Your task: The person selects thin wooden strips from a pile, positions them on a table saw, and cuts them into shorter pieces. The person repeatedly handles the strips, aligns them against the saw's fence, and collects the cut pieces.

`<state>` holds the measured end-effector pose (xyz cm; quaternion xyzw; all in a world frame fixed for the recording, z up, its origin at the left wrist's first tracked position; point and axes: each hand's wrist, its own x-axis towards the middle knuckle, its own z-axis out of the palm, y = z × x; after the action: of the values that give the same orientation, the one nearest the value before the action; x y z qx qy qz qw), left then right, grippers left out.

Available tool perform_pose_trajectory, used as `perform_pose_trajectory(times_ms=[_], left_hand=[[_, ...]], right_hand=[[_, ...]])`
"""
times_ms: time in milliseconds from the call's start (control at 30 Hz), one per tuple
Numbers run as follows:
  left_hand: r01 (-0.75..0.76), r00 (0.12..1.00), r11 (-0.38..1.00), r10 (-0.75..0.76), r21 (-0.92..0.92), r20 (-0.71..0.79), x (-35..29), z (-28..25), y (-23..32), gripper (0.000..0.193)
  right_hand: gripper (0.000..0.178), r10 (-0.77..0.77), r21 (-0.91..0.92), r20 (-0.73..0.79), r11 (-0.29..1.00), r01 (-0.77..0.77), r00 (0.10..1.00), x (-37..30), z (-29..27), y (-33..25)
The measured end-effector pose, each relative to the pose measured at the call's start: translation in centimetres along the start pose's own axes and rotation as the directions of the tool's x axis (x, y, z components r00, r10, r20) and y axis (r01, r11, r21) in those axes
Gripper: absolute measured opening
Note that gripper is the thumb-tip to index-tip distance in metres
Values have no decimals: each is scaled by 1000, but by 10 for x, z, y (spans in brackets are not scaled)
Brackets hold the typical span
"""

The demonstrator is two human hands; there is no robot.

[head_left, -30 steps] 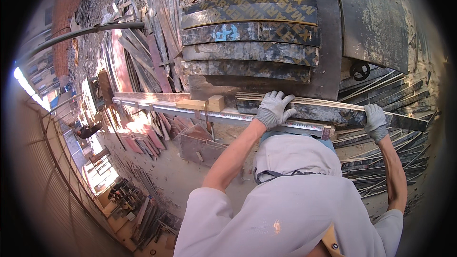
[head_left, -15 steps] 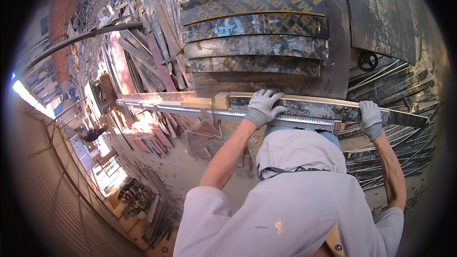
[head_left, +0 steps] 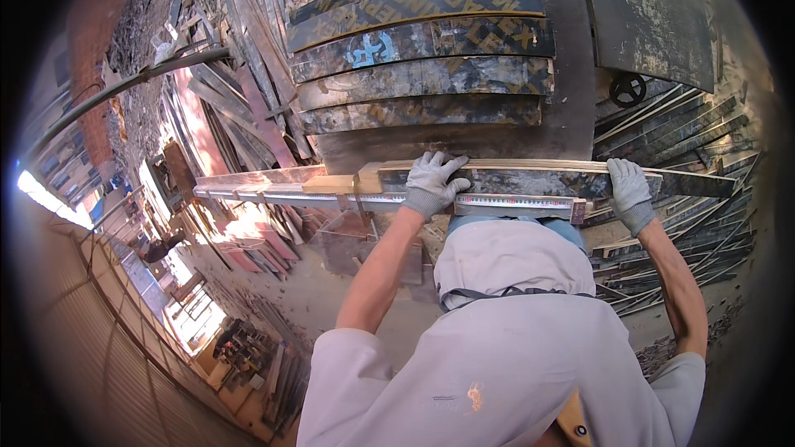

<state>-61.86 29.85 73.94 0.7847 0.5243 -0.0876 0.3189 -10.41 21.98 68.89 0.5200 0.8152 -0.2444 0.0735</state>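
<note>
A long dark plywood strip [head_left: 542,182] with pale layered edges lies across in front of me, along a metal rail with a tape scale [head_left: 489,201]. My left hand [head_left: 435,182], in a grey work glove, is closed over the strip, its fingers over the far edge and its thumb out to the right. My right hand [head_left: 631,192], gloved too, grips the strip nearer its right end, which sticks out beyond the hand. Left of my left hand, a light wooden block [head_left: 368,179] sits at the strip's left end. The hands' undersides are hidden.
Several dark printed plywood strips [head_left: 422,37] lie overlapped on a dark tabletop [head_left: 571,58] ahead. A black handwheel [head_left: 628,89] is to their right. Heaps of cut strips [head_left: 679,240] lie at right, scrap boards [head_left: 248,99] at left. A curved pipe [head_left: 132,79] crosses the upper left.
The view has shifted a little, so the scene sits slightly farther left. Both hands stay on the plywood strip at about the same places.
</note>
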Motion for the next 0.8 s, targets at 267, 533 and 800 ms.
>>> perform_pose_trajectory(times_ms=[267, 533, 800], left_hand=[[-10, 998, 999, 8, 39, 69, 8, -7, 7, 71], [-35, 996, 993, 26, 109, 82, 21, -4, 54, 79], [-145, 969, 985, 161, 96, -187, 29, 60, 116, 72]], right_hand=[[67, 135, -102, 170, 988, -119, 976, -22, -7, 54], [55, 108, 20, 55, 994, -109, 993, -19, -11, 49], [53, 145, -33, 61, 989, -144, 987, -19, -11, 44]])
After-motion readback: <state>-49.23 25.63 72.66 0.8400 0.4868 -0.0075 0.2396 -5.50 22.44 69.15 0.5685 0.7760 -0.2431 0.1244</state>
